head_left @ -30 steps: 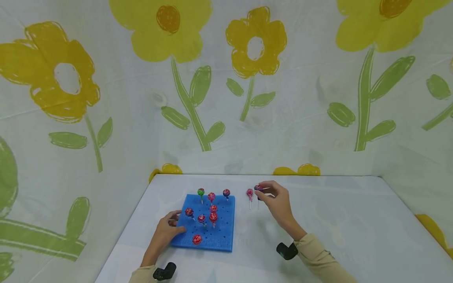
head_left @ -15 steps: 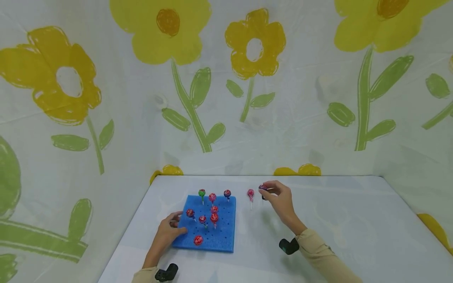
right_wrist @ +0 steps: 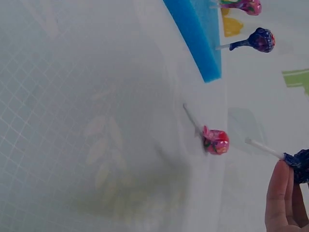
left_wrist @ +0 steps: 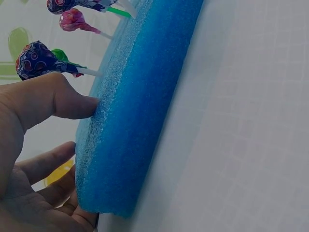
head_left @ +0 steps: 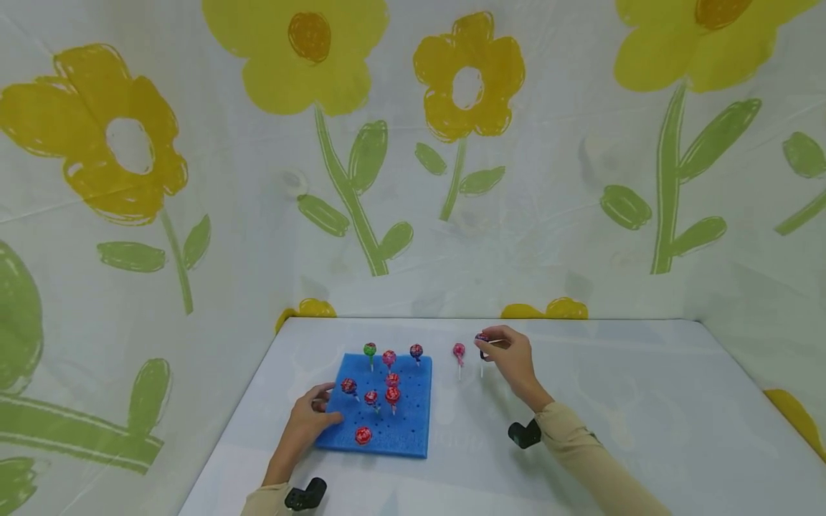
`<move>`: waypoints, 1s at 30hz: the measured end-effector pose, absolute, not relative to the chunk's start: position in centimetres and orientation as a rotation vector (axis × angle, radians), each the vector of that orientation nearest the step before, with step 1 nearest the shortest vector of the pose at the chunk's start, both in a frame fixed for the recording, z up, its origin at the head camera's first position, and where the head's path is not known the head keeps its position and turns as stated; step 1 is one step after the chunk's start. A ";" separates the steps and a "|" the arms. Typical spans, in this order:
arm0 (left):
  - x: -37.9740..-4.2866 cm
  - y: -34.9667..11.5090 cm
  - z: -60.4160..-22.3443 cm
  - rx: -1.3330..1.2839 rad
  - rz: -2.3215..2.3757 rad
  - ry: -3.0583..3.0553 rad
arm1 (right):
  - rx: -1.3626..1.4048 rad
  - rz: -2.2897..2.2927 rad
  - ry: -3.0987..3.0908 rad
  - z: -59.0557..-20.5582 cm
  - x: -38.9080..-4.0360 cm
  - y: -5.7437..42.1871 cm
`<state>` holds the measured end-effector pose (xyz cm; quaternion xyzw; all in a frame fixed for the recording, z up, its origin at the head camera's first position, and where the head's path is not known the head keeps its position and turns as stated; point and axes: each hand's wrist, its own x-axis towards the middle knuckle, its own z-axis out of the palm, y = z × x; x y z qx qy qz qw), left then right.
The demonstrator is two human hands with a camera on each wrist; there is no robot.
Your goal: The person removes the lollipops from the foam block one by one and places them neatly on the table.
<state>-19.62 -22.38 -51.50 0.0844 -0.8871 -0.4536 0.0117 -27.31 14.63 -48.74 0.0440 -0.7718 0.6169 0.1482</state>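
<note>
My right hand [head_left: 514, 358] pinches a dark blue wrapped lollipop [head_left: 481, 337] at its head, with the white stick pointing down in the head view. The right wrist view shows this lollipop's blue wrapper [right_wrist: 300, 166] at my fingertips. Just left of it, a pink lollipop [head_left: 459, 350] lies on the table. My left hand [head_left: 308, 419] holds the left edge of a blue foam block [head_left: 406, 423], thumb on its top face and fingers at its side. Several lollipops stand in the foam, among them a green one [head_left: 370, 349], a dark blue one [head_left: 416, 350] and a red one [head_left: 363, 435].
Small holes dot the top of the foam. The white table [head_left: 613, 430] stretches off to the right of the block. Behind it hangs a white cloth [head_left: 548, 251] printed with yellow flowers. A black camera mount [head_left: 525, 434] sits on my right wrist, another [head_left: 306, 494] on my left.
My right hand has shifted a little to the right with the dark blue lollipop, away from the pink one. The left hand stays on the foam block, and the standing lollipops keep their places.
</note>
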 end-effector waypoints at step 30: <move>-19.9 -22.6 -51.8 0.255 -1.449 -2.748 | -0.252 1.761 -2.524 -50.4 -29.8 14.8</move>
